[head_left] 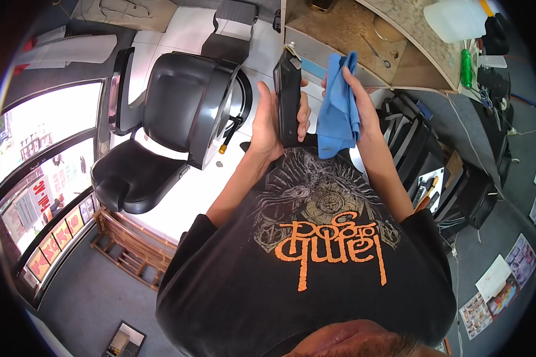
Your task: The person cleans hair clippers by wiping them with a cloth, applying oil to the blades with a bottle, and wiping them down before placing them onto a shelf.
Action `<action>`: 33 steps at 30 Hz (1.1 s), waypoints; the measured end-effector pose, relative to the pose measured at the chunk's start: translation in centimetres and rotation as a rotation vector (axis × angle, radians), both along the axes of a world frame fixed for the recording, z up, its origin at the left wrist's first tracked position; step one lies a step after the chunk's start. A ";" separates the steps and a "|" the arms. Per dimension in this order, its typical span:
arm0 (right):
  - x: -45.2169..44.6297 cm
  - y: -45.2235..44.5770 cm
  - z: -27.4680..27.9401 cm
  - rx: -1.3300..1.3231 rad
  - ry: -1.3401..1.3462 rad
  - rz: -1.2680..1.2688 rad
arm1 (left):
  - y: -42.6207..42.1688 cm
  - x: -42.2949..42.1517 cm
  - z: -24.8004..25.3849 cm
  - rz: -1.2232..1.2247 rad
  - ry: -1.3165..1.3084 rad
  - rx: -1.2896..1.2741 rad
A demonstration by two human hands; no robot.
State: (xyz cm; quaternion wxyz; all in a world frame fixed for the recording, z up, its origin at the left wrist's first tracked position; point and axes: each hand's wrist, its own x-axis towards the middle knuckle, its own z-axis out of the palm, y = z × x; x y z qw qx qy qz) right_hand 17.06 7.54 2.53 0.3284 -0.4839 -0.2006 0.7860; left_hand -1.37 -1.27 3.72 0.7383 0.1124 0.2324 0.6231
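Note:
A black hair clipper (288,104) lies upright along the palm of my left hand (267,122). Its blade end points away from me, and my fingers curl round its right side while my thumb stands out to the left. Just to the right, my right hand (365,110) grips a folded blue cloth (337,113), with the thumb over its front. The cloth hangs down toward my shirt and is apart from the clipper. Some fingers of the right hand are hidden behind the cloth.
A black barber chair (175,101) stands to the left on white floor tiles. Ahead is a wooden counter (339,30) with scissors (380,53) on it. A green-handled tool (466,68) and a white plastic container (452,21) are at the right. A wooden bench (131,244) sits lower left.

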 end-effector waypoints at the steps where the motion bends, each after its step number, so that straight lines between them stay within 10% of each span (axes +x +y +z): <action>1: -0.4 0.0 0.6 0.045 0.021 -0.007 | -0.1 -0.1 -0.6 -0.024 0.052 -0.036; 7: -3.1 0.8 1.2 0.697 -0.285 -0.320 | 0.2 0.3 0.5 -0.029 0.357 -0.190; 15: -5.7 -2.0 2.4 1.579 -0.698 0.170 | 0.2 0.1 -0.8 -0.037 0.256 -0.236; 25: -1.4 -4.7 5.4 1.421 -0.322 0.658 | 1.0 -1.3 -1.0 -0.021 0.055 -0.108; 29: -0.2 -4.5 8.2 0.572 -0.162 -0.056 | 0.6 -0.7 -0.8 -0.197 0.229 -0.051; 33: -2.5 -2.1 8.7 1.051 -0.348 -0.137 | 0.3 -0.2 -0.9 -0.259 0.180 0.007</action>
